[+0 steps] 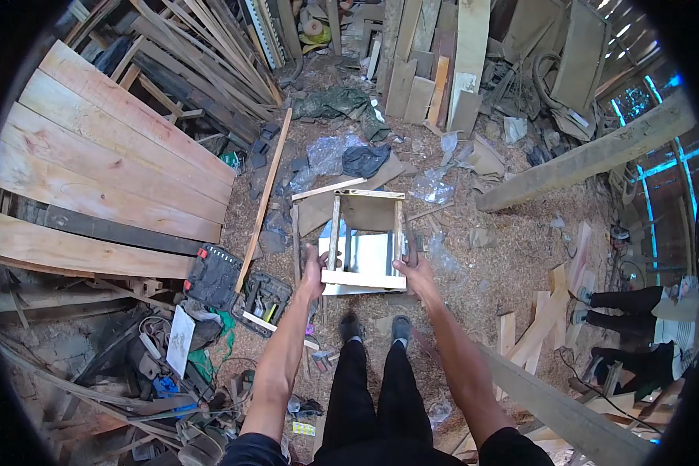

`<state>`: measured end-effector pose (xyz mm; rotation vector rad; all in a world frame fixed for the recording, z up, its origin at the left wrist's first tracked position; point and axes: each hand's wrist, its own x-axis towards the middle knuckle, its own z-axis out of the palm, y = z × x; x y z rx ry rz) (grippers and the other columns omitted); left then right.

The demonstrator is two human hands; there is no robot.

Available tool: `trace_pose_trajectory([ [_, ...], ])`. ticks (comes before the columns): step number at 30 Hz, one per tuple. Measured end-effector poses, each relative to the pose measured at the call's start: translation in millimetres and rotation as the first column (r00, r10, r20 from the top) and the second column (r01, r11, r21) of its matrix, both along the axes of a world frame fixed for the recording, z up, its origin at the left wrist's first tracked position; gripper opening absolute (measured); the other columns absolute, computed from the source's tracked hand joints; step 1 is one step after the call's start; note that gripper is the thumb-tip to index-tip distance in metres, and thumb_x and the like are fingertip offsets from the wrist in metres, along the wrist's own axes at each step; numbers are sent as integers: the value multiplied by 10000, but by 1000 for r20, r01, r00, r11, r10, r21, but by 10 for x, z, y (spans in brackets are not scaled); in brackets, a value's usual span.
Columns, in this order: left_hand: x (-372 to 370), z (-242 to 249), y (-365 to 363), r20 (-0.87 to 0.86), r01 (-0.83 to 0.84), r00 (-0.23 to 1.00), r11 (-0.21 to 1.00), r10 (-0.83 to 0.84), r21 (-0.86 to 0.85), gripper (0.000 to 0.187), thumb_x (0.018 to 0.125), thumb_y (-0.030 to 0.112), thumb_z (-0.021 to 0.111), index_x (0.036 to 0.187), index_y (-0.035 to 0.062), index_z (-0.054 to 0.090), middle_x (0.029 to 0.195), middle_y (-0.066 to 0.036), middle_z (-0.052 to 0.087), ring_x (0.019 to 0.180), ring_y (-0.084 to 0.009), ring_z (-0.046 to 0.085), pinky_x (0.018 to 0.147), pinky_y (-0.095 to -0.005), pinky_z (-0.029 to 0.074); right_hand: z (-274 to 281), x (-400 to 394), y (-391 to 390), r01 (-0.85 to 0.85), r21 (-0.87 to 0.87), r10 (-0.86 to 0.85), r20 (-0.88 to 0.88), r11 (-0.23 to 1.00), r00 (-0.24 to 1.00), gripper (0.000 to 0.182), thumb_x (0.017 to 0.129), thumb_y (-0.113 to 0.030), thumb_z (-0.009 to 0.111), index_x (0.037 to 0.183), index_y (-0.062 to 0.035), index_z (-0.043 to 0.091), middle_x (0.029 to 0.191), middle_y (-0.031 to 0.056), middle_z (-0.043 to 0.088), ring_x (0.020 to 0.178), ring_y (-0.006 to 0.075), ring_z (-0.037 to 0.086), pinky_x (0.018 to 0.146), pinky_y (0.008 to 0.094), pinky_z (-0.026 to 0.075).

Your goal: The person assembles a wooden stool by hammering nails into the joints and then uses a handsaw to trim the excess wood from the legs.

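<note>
Both hands hold a small wooden frame (363, 279) in front of my body, above the floor. My left hand (313, 272) is closed around its near left corner. My right hand (415, 273) grips the near right corner, with the thumb on top. The frame has pale wooden bars on its sides and a light bar along the near edge. Through its opening a white, shiny panel and a darker brown board show. The fingers under the frame are partly hidden.
Wide planks (116, 163) lie at the left, near an open tool case (264, 303). A long thin strip (268, 194) rests beside them. Boards lean at the back. A slanting beam (590, 155) crosses the right side. Other people's legs (625, 301) show at the right edge.
</note>
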<state>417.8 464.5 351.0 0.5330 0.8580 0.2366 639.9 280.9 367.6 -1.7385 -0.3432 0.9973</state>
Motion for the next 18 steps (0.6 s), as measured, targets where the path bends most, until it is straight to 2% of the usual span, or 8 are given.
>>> trace_pose_trajectory([
  [1,66,47,-22,3,7,1000,1000,-7,1,840,898,747,253,1235,29,530,888,-57,623,770,-178,601,734,-320,495,57,42,17,7,1,-7,3,1000,1000,370,791,-163,768,1075,6,603,918,48,652,817,146,597,786,303,475],
  [3,204,131,-101,-91,100,992,981,-85,164,644,951,634,367,1134,44,549,848,-31,576,765,-144,565,710,-295,474,204,146,-2,-22,-49,23,7,999,1000,401,776,-180,782,1082,2,598,921,48,646,831,148,591,795,297,470],
  [4,279,251,-149,-126,91,990,965,-61,246,450,974,498,472,1044,60,546,830,-9,535,763,-114,518,702,-278,448,436,173,-6,-17,-117,24,62,993,998,397,763,-205,794,1047,-10,595,901,45,634,825,143,577,781,294,463],
  [6,396,301,-231,-98,80,994,966,-58,246,351,965,407,548,1024,61,544,838,-8,527,775,-106,491,714,-260,421,543,290,-22,-14,-75,22,97,997,995,357,759,-218,797,975,-32,583,832,23,608,758,133,550,715,297,458],
  [8,517,271,-337,-101,84,993,966,-61,244,326,960,383,568,1015,62,544,828,-7,525,772,-104,487,712,-256,412,384,465,-113,-18,-103,30,118,995,993,340,762,-213,793,959,-37,579,810,16,600,738,131,543,694,300,457],
  [10,656,197,-386,-116,97,991,948,-64,304,326,977,366,540,1074,55,539,823,-2,535,781,-93,506,728,-263,437,274,617,-148,-18,-100,25,70,995,997,373,762,-215,779,992,15,598,827,55,621,775,161,559,711,325,460],
  [15,846,90,-496,-106,94,993,935,-61,342,341,980,370,529,1077,43,534,821,-11,539,788,-108,514,749,-267,434,132,759,-253,49,-2,-49,92,999,995,317,759,-211,778,927,-13,596,781,38,602,723,150,540,672,312,443],
  [18,841,-1,-440,-163,189,977,911,-137,366,383,987,399,494,1088,31,525,881,-42,582,862,-141,550,796,-308,456,39,826,-259,13,-51,-7,120,999,993,354,747,-245,793,939,-9,611,798,57,618,740,156,558,699,316,457],
])
